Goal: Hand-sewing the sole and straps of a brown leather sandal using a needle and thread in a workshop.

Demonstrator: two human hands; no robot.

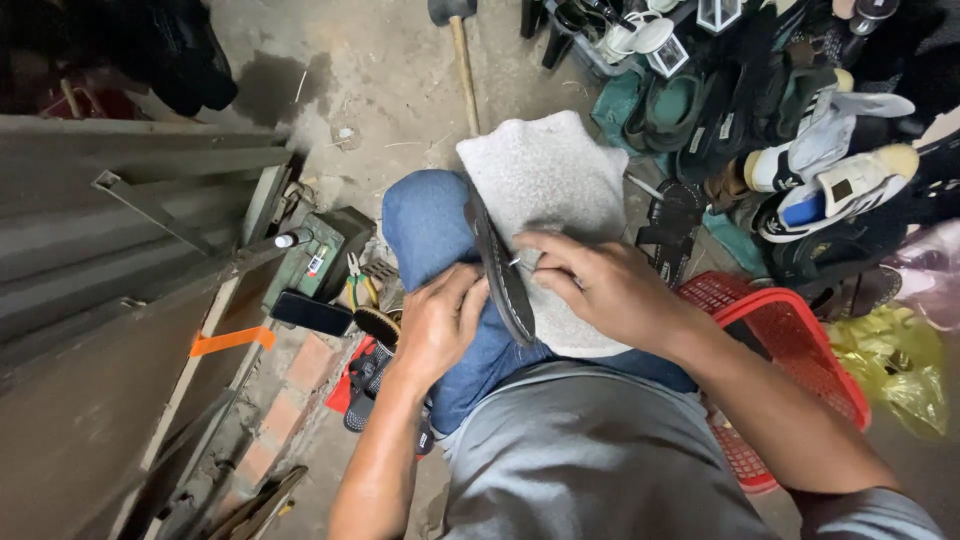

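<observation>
Your left hand (437, 322) grips the dark shoe sole (497, 266) on edge over the grey towel (548, 180). Your right hand (600, 285) pinches a small metal tool (520, 260) against it.

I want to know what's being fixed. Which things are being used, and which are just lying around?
In use: left hand, right hand, dark shoe sole, small metal tool, grey towel.

Lying about: hammer, red basket, pile of shoes, pliers, phone.
</observation>
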